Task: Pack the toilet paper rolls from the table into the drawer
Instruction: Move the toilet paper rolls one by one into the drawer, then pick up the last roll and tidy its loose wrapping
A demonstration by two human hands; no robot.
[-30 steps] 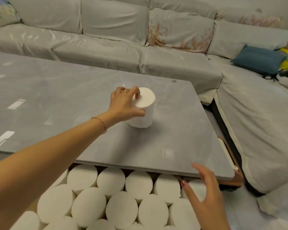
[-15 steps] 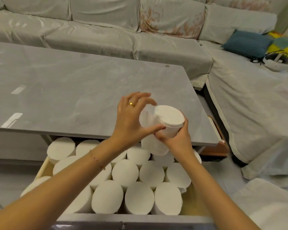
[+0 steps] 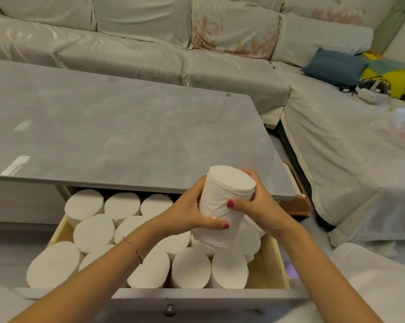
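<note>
Above the open drawer, a white cylindrical toilet paper roll [image 3: 224, 206] is held in the air by both hands, tilted with its flat top end leaning toward the grey stone-look tabletop [image 3: 126, 136]. The left hand [image 3: 192, 213] wraps its side from the left, thumb pressed across the front low down, while the right hand [image 3: 257, 206] clasps it from the right, thumb on the front higher up; the fingers of both hands curl round the back of the roll and are mostly hidden. The roll's lower end hangs just over the packed white rolls [image 3: 94, 231] standing upright in the pale wooden drawer [image 3: 276, 259]; whether it touches them cannot be told. Those rolls fill most of the drawer, with a bare strip along its right wall. A braided bracelet [image 3: 133, 248] circles the left wrist. Behind the tabletop runs a pale covered sofa [image 3: 150, 54] bearing a dark blue cushion [image 3: 334, 66] and a white headset [image 3: 371, 89].
</note>
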